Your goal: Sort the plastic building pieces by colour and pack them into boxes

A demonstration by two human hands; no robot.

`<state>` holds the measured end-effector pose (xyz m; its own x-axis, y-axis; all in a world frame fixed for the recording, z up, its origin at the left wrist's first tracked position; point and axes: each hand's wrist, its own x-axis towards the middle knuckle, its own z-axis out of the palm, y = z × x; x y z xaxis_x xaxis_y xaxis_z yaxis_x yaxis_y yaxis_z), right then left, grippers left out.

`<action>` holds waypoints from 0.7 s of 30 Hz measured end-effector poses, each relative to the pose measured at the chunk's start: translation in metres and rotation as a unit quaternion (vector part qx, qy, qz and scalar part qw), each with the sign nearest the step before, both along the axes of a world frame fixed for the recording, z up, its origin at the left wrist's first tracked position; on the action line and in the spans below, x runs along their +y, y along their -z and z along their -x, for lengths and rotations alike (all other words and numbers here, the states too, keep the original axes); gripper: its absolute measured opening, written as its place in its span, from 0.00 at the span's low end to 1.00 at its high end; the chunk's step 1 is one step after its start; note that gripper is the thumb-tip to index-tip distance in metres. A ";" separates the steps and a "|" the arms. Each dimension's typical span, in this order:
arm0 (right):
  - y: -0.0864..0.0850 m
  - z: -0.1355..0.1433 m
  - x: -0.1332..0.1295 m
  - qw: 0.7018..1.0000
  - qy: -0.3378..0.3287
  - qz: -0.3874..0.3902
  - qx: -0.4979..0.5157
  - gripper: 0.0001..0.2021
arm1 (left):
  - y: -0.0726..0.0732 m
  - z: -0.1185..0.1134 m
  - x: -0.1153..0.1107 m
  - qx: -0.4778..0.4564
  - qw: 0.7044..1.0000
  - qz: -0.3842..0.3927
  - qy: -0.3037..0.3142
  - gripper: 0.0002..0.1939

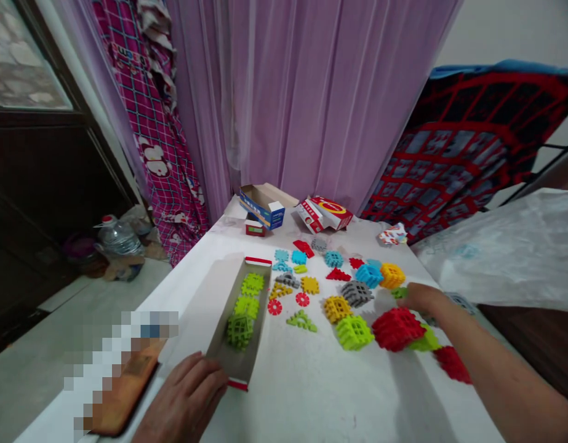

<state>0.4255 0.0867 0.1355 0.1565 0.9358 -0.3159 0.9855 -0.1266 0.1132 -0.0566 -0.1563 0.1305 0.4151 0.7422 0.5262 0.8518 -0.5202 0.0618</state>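
Note:
A long, shallow cardboard box (257,360) with red-trimmed ends holds several lime-green building blocks (247,306), the nearest pieces stacked together. My left hand (184,391) is at the box's near left corner, fingers together and curled over its edge; the thumb is hidden. On the right, my right hand (417,297) reaches across the table and pinches a small green building block (399,293). Close to that hand stand a red block stack (398,329), a yellow stack (392,275) and a lime-green stack (354,333).
Loose blocks, red wheels (275,307) and triangular pieces (302,320) lie across the white table (306,387). An open blue box (265,206) and a red-and-white box (324,214) stand at the back. A phone-like object (124,394) lies left; plastic sheeting (491,246) borders the right.

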 end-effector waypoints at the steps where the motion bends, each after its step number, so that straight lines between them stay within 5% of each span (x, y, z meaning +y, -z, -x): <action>1: -0.008 -0.002 -0.002 1.000 0.002 -0.001 -0.009 0.05 | 0.003 0.003 -0.003 -0.004 1.000 0.006 -0.005 0.13; 7: -0.064 0.025 -0.025 0.997 -0.024 -0.071 -0.010 0.18 | 0.011 0.007 -0.010 -0.038 0.998 0.030 -0.026 0.13; 12: -0.099 0.139 -0.073 0.982 -0.155 -0.069 0.078 0.33 | 0.010 0.004 -0.003 -0.043 0.996 0.081 -0.001 0.10; 17: -0.096 0.259 -0.117 0.920 -0.358 -0.024 0.156 0.29 | 0.005 0.005 0.001 -0.044 0.990 0.137 0.008 0.06; 21: -0.077 0.309 -0.129 0.884 -0.444 0.001 0.148 0.27 | 0.007 0.006 -0.003 -0.056 0.988 0.147 0.005 0.06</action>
<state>0.1162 -0.0427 0.2129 -0.7290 0.6477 -0.2216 0.6828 0.7112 -0.1673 -0.0626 -0.1594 0.1236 0.3750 0.8659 0.3311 0.8260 -0.4742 0.3048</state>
